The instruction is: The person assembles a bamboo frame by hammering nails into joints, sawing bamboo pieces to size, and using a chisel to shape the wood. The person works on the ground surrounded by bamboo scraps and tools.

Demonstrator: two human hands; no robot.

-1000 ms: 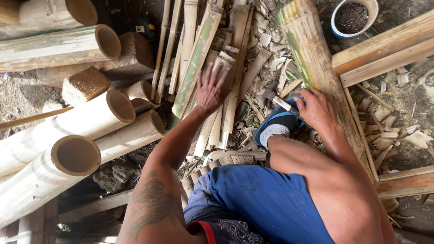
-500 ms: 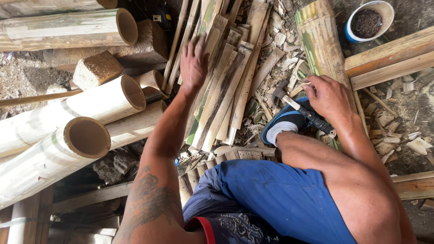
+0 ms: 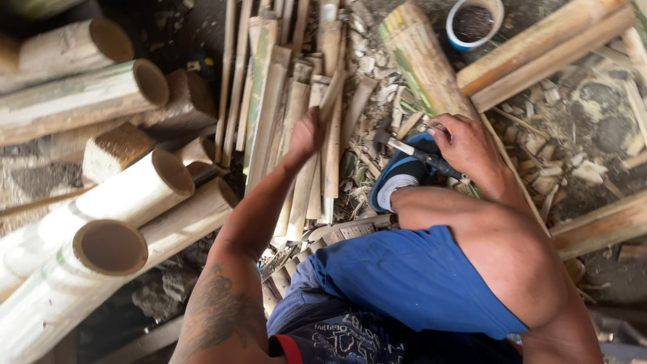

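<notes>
Lifted since before, left hand [image 3: 304, 135] grips upright bamboo slat [image 3: 328, 128].

1. Dirt ground [image 3: 606, 114], littered with chips.
2. Hollow bamboo poles [image 3: 128, 195] lie at left.
3. Split slats [image 3: 296, 101] lie piled mid-frame.
4. Blue-rimmed bowl [image 3: 474, 23] sits at the top.

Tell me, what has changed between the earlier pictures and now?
The left hand, earlier lying open on the split bamboo strips, has closed around one strip and raised it. The right hand still holds the knife beside the blue shoe.
</notes>
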